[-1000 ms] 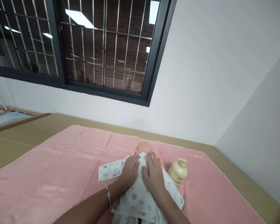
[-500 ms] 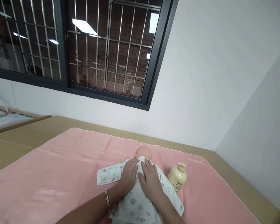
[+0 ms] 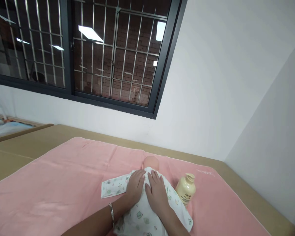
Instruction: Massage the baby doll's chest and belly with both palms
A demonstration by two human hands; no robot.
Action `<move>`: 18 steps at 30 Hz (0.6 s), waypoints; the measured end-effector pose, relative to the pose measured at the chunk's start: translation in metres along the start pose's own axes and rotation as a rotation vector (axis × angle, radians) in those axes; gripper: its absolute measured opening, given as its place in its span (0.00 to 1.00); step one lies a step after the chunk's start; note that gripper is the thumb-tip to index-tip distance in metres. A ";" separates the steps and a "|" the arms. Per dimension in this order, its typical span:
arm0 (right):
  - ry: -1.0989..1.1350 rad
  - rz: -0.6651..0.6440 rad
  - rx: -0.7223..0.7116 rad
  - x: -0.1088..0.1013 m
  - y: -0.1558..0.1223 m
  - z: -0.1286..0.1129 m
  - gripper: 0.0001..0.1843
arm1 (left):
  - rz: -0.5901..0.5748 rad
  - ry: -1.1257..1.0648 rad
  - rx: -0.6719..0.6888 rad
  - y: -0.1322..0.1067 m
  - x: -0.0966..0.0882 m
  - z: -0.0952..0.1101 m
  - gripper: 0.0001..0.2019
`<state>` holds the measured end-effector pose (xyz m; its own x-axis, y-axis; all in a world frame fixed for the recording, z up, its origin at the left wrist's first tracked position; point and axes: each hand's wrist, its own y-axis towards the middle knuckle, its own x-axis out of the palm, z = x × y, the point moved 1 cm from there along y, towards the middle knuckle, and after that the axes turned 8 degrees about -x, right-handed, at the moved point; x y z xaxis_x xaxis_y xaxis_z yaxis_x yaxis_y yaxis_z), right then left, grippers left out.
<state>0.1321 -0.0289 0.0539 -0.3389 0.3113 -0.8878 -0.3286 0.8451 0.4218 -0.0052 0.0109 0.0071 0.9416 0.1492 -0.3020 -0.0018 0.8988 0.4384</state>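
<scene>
A baby doll [image 3: 151,162] lies on a pink mat [image 3: 71,173], with only its bald head showing above a white baby shirt [image 3: 144,218] printed with small green animals. The shirt covers the body, and its sleeves spread to either side. My left hand [image 3: 136,186] rests flat on the upper left of the shirt, a silver bangle on its wrist. Flat on the upper right lies my right hand [image 3: 157,191], fingers stretched toward the head. Neither hand grips the cloth. A pale yellow pump bottle [image 3: 186,189] stands beside the right sleeve.
The mat covers a tan tabletop [image 3: 61,132] set against a white wall [image 3: 199,82]. A dark-framed window [image 3: 70,49] with metal bars is above. At the far left, a wooden-edged bed or tray [image 3: 14,131] holds blue and white cloth.
The camera view has shifted slightly, so everything sits a little lower. Both hands remain flat on the shirt in nearly the same place.
</scene>
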 end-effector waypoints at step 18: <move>0.036 0.182 0.038 -0.005 -0.009 -0.006 0.28 | -0.008 -0.162 -0.298 0.016 -0.002 0.038 0.08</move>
<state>0.1312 -0.0402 0.0556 -0.4210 0.4452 -0.7903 -0.2257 0.7924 0.5667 0.0060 0.0088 0.0468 0.9831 0.0963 -0.1557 -0.0706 0.9842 0.1624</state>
